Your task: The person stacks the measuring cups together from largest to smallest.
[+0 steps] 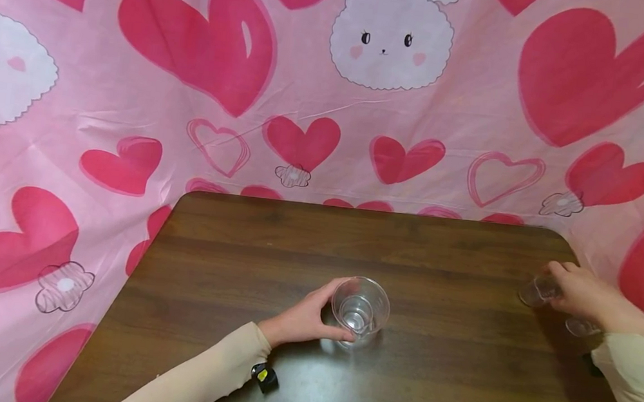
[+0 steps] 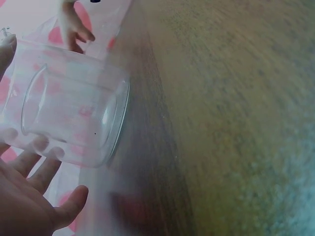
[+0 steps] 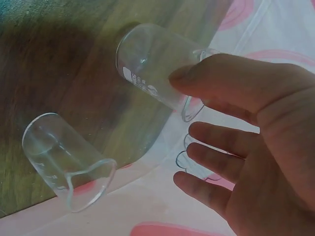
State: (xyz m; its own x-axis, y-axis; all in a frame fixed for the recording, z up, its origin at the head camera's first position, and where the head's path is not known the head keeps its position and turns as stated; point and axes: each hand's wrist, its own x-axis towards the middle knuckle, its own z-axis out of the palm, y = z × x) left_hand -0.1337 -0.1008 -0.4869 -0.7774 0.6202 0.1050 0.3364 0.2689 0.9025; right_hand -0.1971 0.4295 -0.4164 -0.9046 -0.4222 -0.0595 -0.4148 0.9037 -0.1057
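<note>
In the head view my left hand (image 1: 307, 316) grips a wide clear glass beaker (image 1: 380, 297) that stands on the table. A smaller glass vessel (image 1: 356, 311) sits inside it; the left wrist view shows this inner vessel (image 2: 74, 110) through the wall. Fingers and thumb lie on opposite sides of the large beaker. Far to the right, my right hand (image 1: 586, 296) holds a small clear beaker (image 3: 152, 64) near its rim, the thumb against the glass. Its index finger is partly hidden. Beside it on the table stands another small beaker (image 3: 69, 162), partly covered by the hand in the head view.
The brown wooden table (image 1: 271, 241) has rounded far corners. A pink cloth (image 1: 332, 98) with hearts and rabbits hangs behind and along the sides. The small beakers stand near the right table edge. A black device (image 1: 265, 377) is at my left wrist.
</note>
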